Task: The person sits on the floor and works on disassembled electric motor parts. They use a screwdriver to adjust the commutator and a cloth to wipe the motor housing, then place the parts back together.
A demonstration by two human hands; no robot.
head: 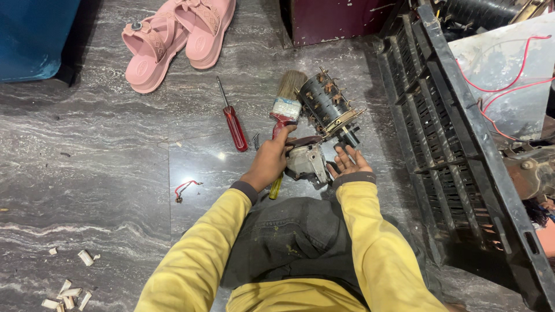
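The left hand (pixel 269 162) is closed around the near end of a grey metal motor housing (pixel 306 163) that lies on the floor between the person's knees, fingers curled over its left side. A yellow-handled tool (pixel 276 187) sticks out beneath that hand; whether the hand grips it too cannot be told. The right hand (pixel 348 163) lies open, palm up and fingers spread, just right of the housing and touching its edge, holding nothing.

Directly beyond the housing, joined to it or resting against it, sits a dark cylindrical motor core with copper-coloured tabs (pixel 325 104), tilted up and to the left. A paintbrush with a red handle and pale bristles (pixel 285 104) lies just left of the core, its handle reaching down toward the left hand.

Farther left on the grey marbled stone floor (pixel 104 162) lies a red-handled screwdriver (pixel 233 120), and nearer the left sleeve a short red wire loop (pixel 185 187). A pair of pink sandals (pixel 179 34) rests at the top. A black slatted plastic grille (pixel 451 150) runs along the right side, with red wires (pixel 509 86) beyond it. Small white scraps (pixel 69 286) lie at the lower left.
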